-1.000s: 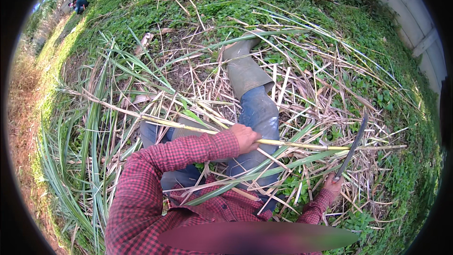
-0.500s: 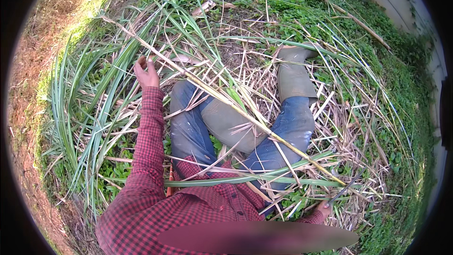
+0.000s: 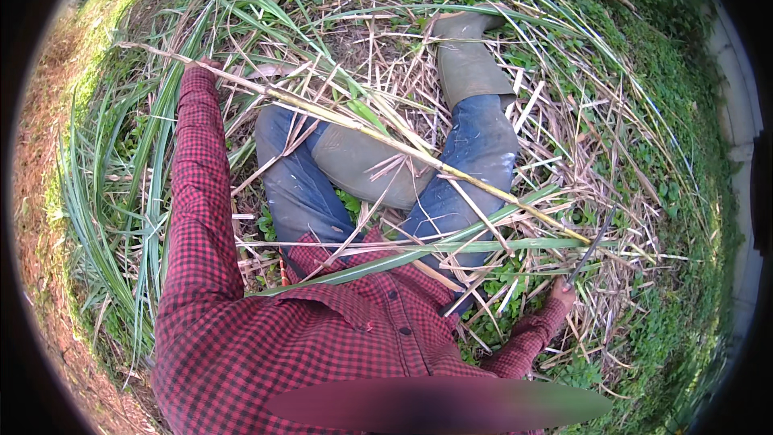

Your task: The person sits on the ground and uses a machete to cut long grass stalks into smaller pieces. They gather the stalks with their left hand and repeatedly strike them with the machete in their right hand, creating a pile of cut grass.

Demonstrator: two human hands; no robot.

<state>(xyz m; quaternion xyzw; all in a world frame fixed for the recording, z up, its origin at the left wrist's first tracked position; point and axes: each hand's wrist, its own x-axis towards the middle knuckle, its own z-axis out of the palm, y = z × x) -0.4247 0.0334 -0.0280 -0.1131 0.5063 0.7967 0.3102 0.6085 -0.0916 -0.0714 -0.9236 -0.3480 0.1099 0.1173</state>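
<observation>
- A long stalk (image 3: 475, 183), pale and dry at its upper-left end and yellower toward the lower right, slants across the blue-clad legs (image 3: 483, 141) of a seated person (image 3: 306, 330) in rubber boots (image 3: 469, 68).
- The left hand (image 3: 205, 64) reaches out at the stalk's thin, dry end; it shows too small to tell whether it is open or closed around it.
- The right hand (image 3: 564, 291) grips the near end of a dark blade (image 3: 592, 250), which angles up beside the stalk's yellow end; whether the two touch cannot be told.
- Slender and nearly straight, the stalk looks light and fairly stiff, probably with some spring; its yellow stretch may prove slippery, its papery end apt to tear.
- The firm middle, over the legs, appears the best-balanced place to hold, well apart from the blade.
- Dry leaf litter (image 3: 576, 157) surrounds the legs; long green leaves (image 3: 157, 161) spread at left.
</observation>
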